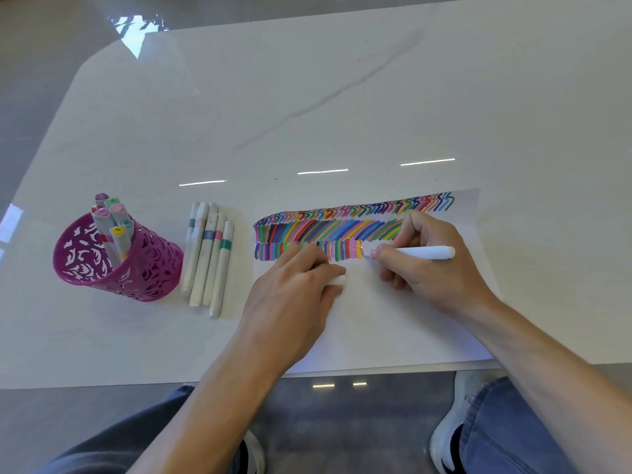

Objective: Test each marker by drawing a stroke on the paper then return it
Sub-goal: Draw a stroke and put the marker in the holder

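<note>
White surface (342, 97) with paper (393, 330) full of colour lines (342, 230).
Right grip (434, 265) pinches the marker (427, 252), tip on the paper (by the last pink line (359, 249)); left grip (294, 289) holds a white cap (338, 279).

A glossy white table (342, 97) with grey veins mirrors three strip lights (322, 171). The grey floor (34, 80) around it shines, with bright glare (138, 32) far left.
</note>
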